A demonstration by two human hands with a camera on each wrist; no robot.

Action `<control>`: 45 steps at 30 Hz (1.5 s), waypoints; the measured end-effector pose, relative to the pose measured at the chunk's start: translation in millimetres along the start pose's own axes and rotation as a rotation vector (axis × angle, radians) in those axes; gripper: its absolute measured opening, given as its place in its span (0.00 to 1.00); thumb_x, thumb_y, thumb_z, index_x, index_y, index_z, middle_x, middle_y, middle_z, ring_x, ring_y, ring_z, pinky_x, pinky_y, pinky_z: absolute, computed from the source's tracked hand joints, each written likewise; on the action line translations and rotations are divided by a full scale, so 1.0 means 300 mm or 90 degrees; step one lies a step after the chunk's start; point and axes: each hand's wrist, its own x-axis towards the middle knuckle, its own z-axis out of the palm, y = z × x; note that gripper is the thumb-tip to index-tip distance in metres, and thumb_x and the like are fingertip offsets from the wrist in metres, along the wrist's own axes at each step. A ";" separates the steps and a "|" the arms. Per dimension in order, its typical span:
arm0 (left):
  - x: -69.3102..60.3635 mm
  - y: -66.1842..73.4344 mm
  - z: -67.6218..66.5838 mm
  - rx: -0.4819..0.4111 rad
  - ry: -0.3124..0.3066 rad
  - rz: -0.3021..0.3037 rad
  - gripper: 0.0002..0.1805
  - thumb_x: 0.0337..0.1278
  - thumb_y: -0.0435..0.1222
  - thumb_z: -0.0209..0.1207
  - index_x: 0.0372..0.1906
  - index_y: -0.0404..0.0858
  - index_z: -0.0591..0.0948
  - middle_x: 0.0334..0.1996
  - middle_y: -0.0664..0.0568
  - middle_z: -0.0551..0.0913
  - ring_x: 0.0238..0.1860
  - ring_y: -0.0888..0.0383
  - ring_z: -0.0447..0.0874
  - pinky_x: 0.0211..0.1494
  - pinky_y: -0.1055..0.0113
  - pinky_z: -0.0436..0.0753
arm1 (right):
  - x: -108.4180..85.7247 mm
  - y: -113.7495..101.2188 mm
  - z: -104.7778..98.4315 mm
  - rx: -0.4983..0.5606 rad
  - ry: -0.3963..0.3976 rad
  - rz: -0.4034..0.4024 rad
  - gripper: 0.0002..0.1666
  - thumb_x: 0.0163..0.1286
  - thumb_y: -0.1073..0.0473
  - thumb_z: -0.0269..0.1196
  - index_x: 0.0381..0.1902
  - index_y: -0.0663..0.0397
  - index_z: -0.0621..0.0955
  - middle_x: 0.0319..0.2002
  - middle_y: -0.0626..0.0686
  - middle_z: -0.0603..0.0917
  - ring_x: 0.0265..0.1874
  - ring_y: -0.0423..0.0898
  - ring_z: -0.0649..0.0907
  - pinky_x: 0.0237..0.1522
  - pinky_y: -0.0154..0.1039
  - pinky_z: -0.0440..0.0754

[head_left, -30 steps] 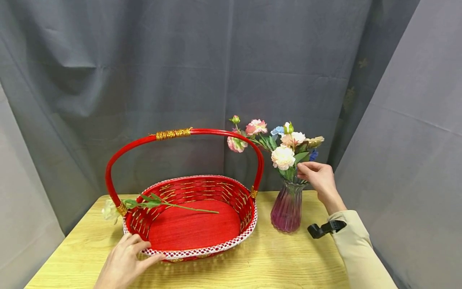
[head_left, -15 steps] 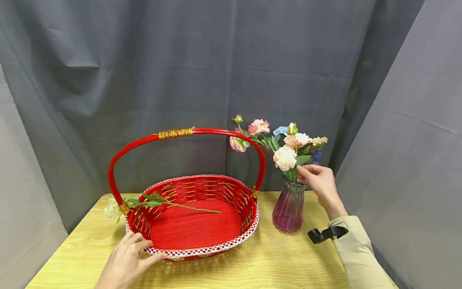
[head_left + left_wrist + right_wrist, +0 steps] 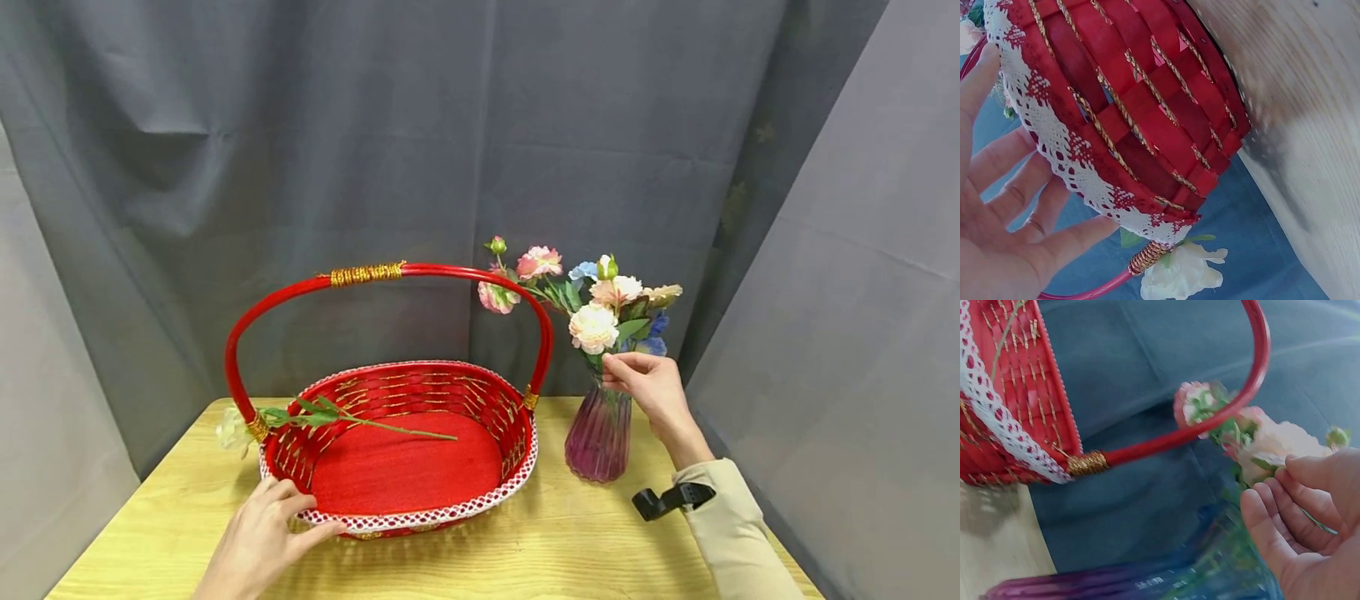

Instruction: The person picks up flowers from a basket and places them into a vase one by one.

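A red woven basket [image 3: 405, 475] with a white lace rim and a gold-wrapped arched handle stands on the table. My left hand [image 3: 258, 537] holds its front left rim; in the left wrist view the fingertips pass behind the lace [image 3: 1054, 147]. At the right, my right hand [image 3: 648, 396] pinches a thin green stem [image 3: 1321, 524] beside the mouth of a purple ribbed glass vase [image 3: 597, 437]. Which bloom that stem carries I cannot tell. The vase holds pink, cream and blue artificial flowers [image 3: 592, 327]. A white flower [image 3: 234, 429] lies across the basket's left rim, its stem inside.
The light wooden table [image 3: 480, 571] carries the basket and the vase side by side. Grey curtains [image 3: 360, 125] hang close behind and at both sides. The basket's tall handle [image 3: 438, 272] arches up near the pink flowers [image 3: 540, 262] that lean left.
My right hand has moved slightly down and left at the vase mouth, uncovering more of the blue flowers. My left hand stays on the basket rim.
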 end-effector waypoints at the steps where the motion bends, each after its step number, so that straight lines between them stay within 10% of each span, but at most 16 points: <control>1: -0.002 0.000 -0.001 0.001 -0.006 -0.005 0.20 0.25 0.55 0.78 0.24 0.47 0.87 0.24 0.64 0.75 0.29 0.65 0.71 0.30 0.68 0.76 | -0.001 0.001 0.013 0.005 -0.006 -0.003 0.26 0.69 0.55 0.64 0.49 0.78 0.78 0.26 0.43 0.86 0.27 0.39 0.87 0.38 0.35 0.86; 14: -0.004 -0.004 0.005 0.000 0.030 0.016 0.19 0.23 0.54 0.79 0.22 0.48 0.86 0.24 0.66 0.73 0.28 0.66 0.69 0.29 0.70 0.75 | -0.011 0.025 0.171 0.016 -0.070 0.024 0.19 0.68 0.56 0.65 0.44 0.72 0.82 0.27 0.43 0.87 0.29 0.40 0.87 0.38 0.36 0.86; 23: -0.003 -0.002 0.006 -0.001 0.025 0.017 0.19 0.24 0.54 0.78 0.22 0.48 0.86 0.23 0.66 0.73 0.28 0.67 0.69 0.29 0.71 0.74 | -0.002 0.053 0.279 -0.005 -0.109 0.040 0.19 0.68 0.57 0.65 0.45 0.72 0.83 0.38 0.64 0.87 0.34 0.51 0.88 0.39 0.39 0.86; 45: 0.003 -0.004 0.001 -0.001 0.028 0.016 0.20 0.23 0.53 0.79 0.23 0.45 0.87 0.24 0.63 0.75 0.29 0.66 0.70 0.30 0.70 0.76 | 0.059 0.041 0.552 0.024 -0.191 0.092 0.11 0.65 0.60 0.67 0.39 0.65 0.87 0.34 0.62 0.88 0.32 0.54 0.88 0.39 0.43 0.87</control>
